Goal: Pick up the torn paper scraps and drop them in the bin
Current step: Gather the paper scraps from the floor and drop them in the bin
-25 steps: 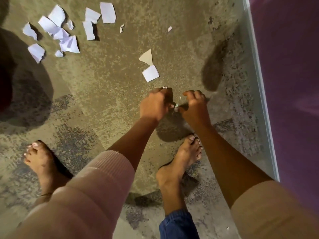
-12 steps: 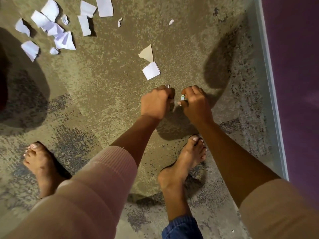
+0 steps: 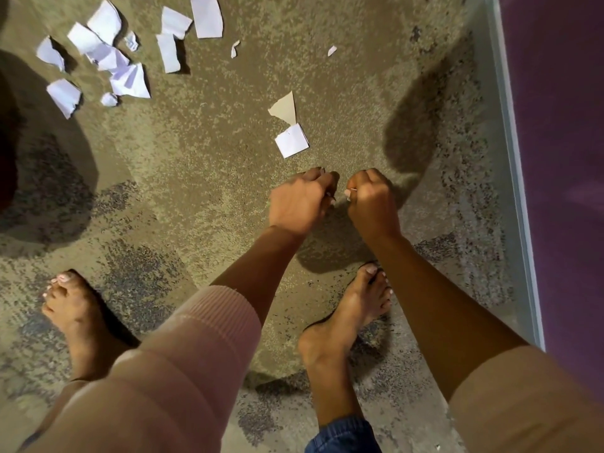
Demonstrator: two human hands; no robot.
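Floor [image 3: 202, 165]: two hands [image 3: 336, 201], many scraps [image 3: 108, 60]

The light is warm, yellowish and rather dim, and it gives the speckled floor [image 3: 202, 178] a tan cast. It seems to fall from above and behind the person, since the shadows lie forward on the floor: a dark patch right under the two hands, a long soft-edged blob to the right of them, and a large curved shadow along the left edge. The white paper scraps [image 3: 108, 60] are the brightest things, each with a small dark shadow on its right side. No glare shows. Focus is fairly sharp mid-frame and softer on the near sleeves [image 3: 183, 371]. The wide lens bends the pale strip [image 3: 513, 178] at the right.
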